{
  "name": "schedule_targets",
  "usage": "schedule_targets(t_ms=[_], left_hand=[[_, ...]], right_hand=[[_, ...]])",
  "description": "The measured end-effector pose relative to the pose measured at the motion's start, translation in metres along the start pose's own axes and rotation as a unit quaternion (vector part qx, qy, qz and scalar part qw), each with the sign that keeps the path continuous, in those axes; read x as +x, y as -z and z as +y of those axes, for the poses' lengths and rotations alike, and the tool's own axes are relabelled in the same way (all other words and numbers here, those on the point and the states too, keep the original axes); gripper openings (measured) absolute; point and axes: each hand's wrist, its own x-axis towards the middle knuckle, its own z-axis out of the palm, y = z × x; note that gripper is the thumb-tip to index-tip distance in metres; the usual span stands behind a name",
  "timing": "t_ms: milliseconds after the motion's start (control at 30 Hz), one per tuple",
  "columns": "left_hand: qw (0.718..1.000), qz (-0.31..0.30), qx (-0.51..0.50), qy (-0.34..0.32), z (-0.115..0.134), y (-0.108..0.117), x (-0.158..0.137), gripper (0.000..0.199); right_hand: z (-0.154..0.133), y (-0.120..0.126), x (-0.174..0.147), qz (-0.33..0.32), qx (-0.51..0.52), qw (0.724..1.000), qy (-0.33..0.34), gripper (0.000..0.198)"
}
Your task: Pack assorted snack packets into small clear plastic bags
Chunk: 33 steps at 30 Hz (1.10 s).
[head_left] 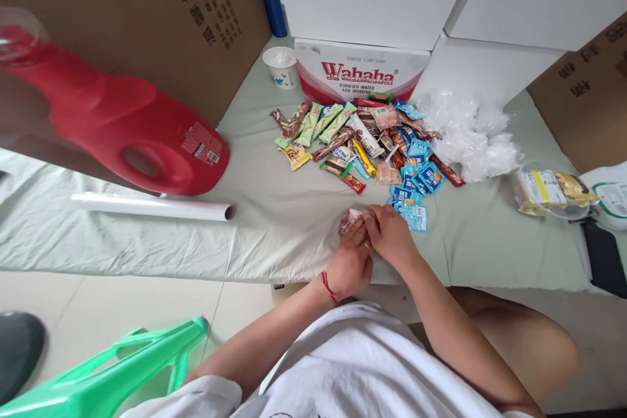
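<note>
Near the table's front edge lies a small snack packet [351, 220], reddish brown and white under clear plastic. My left hand [349, 268], with a red string at the wrist, is closed on its near side. Fingers bent, my right hand [392, 235] pinches the packet's right side, touching the left hand. Its fingertips partly hide the packet. Just beyond the right hand are several blue sachets [415, 217]. Farther back spreads a pile of wrapped snacks [363, 137], with green sticks [337, 124] on its left.
Crumpled clear plastic bags [477, 137] sit right of the pile. A white roll [157, 206] and a red jug [132, 124] stand left. Behind are a Wahaha box [360, 72] and a paper cup [281, 68]. At right lie packed food [551, 189] and a black phone-like object [606, 258].
</note>
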Motion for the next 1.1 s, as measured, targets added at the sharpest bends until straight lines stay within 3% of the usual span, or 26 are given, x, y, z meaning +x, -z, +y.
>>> schedule_targets(t_ms=[100,233,333,400,467,567,767,900,1100], left_hand=[[0.991,0.046,-0.124,0.013,0.001,0.017,0.0,0.053],[0.97,0.141,-0.197,0.03,0.004,0.033,-0.014,0.034],[0.957,0.247,-0.136,0.066,0.0,0.04,-0.023,0.03],[0.954,0.276,-0.029,0.112,-0.006,0.042,-0.024,0.026],[0.96,0.242,0.069,0.125,-0.013,0.04,-0.022,0.025],[0.974,0.16,0.138,0.083,-0.022,0.027,-0.015,0.031],[0.984,0.085,0.153,0.024,-0.021,0.003,-0.015,0.059],[0.985,0.049,0.163,0.031,-0.018,0.0,-0.021,0.062],[0.979,0.029,0.2,0.003,-0.019,-0.001,-0.023,0.064]], right_hand=[[0.007,-0.003,-0.011,-0.004,0.032,0.998,0.055,0.041],[0.006,-0.011,-0.02,0.002,0.018,0.998,0.068,0.048],[0.004,-0.019,-0.021,0.02,-0.011,0.997,0.068,0.046],[0.004,-0.023,-0.02,0.029,-0.022,0.997,0.071,0.046],[0.006,-0.025,-0.02,0.033,-0.03,0.996,0.073,0.05],[0.007,-0.027,-0.023,0.04,-0.039,0.995,0.082,0.055],[-0.002,-0.029,-0.05,0.06,-0.089,0.989,0.104,0.061],[-0.018,-0.028,-0.064,0.038,-0.176,0.981,0.071,0.055],[-0.024,-0.018,-0.06,0.03,-0.173,0.982,0.064,0.047]])
